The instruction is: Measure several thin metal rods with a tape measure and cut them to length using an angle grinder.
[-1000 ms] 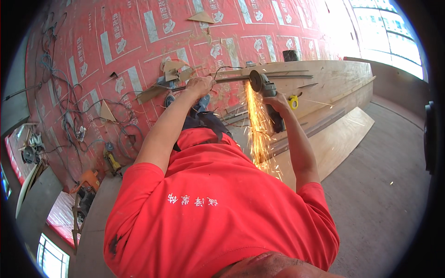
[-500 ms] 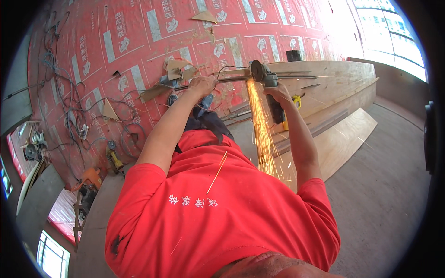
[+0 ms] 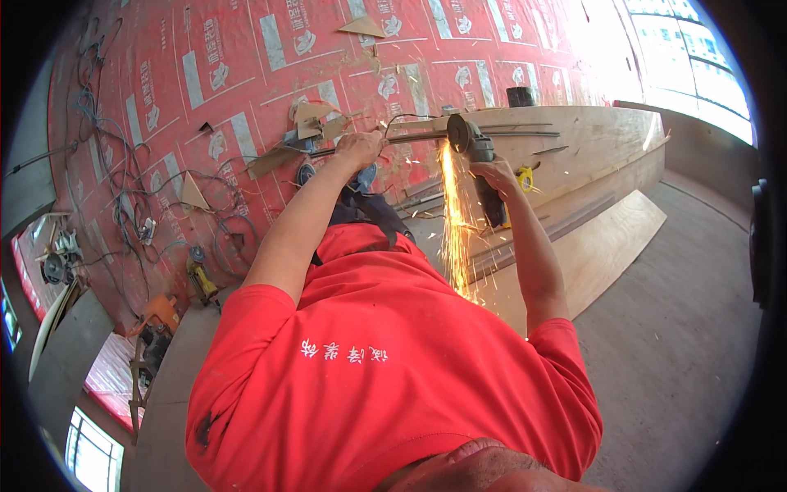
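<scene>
Both closed, left fingers point(image 3: 371, 144) around bar point(image 3: 420, 137), right fingers point(image 3: 487, 169) around angle grinder point(image 3: 482, 149)

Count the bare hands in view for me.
2: the left hand on the dark strip, the right hand gripping the angle grinder. No other hands show.

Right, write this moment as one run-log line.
left hand: holding long dark metal strip; right hand: gripping dark grey angle grinder; round disc: at strip, orange sparks streaming; nearby: yellow tape measure
</scene>
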`<state>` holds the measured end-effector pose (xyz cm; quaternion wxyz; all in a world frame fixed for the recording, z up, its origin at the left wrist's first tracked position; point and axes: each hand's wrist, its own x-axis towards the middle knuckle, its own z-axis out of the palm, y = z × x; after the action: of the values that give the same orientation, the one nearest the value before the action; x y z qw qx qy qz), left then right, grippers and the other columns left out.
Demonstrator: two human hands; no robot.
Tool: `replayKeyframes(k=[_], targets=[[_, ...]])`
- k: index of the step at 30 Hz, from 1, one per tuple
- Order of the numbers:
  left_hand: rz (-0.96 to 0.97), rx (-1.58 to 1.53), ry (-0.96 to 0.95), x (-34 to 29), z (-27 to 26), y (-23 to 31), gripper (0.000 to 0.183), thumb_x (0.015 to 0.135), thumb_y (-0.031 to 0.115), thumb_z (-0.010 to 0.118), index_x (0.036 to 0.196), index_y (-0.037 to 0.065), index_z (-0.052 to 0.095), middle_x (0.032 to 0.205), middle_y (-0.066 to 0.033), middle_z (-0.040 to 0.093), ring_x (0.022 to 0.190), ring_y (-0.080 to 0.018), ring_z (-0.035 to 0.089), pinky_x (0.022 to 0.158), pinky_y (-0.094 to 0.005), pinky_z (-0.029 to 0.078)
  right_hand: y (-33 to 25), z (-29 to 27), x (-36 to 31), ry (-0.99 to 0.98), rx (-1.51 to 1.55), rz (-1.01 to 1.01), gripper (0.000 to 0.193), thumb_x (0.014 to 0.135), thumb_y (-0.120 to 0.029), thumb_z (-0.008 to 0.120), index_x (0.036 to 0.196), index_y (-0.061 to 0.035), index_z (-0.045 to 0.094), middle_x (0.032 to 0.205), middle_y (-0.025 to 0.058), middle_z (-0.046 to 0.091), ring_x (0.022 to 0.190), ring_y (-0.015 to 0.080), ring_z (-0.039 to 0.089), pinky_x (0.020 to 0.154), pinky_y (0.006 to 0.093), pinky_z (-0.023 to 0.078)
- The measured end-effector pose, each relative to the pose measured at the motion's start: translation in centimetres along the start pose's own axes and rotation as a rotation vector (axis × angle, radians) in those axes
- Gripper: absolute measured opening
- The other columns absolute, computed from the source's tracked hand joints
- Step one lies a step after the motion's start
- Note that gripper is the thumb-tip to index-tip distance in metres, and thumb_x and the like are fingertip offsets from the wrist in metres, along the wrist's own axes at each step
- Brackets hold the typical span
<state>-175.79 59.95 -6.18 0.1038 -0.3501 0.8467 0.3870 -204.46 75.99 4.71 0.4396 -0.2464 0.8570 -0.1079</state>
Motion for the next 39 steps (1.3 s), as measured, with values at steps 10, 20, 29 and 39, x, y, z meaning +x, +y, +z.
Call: replayKeyframes(k=[10,20,29,39], targets=[[-0.018,0.024,-0.029,0.4,0.1,-0.1,0.037,0.097,0.038,0.044,0.110,0.007,0.059,0.108,-0.0213,0.065,0.100,-0.0389,0.063,0.084,-0.0491,0.048,-0.3,-0.1,-1.5,0.005,0.010,0.064,0.037,0.060,-0.024,0.076,0.088,-0.0016,0.068,0.076,0.0057,0.064,0.065,0.0150,0.058,0.060,0.0321,0.047],[0.005,0.003,-0.007,0.2,0.2,-0.1,0.045,0.099,0.047,0.037,0.106,0.007,0.056,0.103,-0.0219,0.065,0.101,-0.0397,0.061,0.083,-0.0515,0.047,-2.1,0.0,1.1,0.011,0.078,0.014,0.037,0.062,-0.025,0.076,0.088,-0.0002,0.068,0.074,0.0061,0.063,0.062,0.0164,0.057,0.059,0.0335,0.046],[-0.001,0.003,-0.025,0.4,0.3,-0.2,0.041,0.097,0.042,0.044,0.113,0.007,0.058,0.107,-0.0207,0.066,0.101,-0.0392,0.063,0.085,-0.0493,0.048,-0.2,0.1,1.5,0.002,0.079,0.000,0.036,0.059,-0.024,0.076,0.087,-0.0020,0.067,0.072,0.0054,0.061,0.062,0.0163,0.056,0.058,0.0334,0.045],[0.003,0.002,-0.022,0.2,-0.1,0.0,0.044,0.097,0.045,0.044,0.108,0.005,0.059,0.103,-0.0209,0.067,0.099,-0.0375,0.064,0.083,-0.0497,0.048,-0.8,0.0,-0.7,0.035,0.023,0.031,0.032,0.058,-0.025,0.076,0.073,0.0004,0.065,0.063,0.0051,0.059,0.057,0.0159,0.056,0.053,0.0332,0.044]])
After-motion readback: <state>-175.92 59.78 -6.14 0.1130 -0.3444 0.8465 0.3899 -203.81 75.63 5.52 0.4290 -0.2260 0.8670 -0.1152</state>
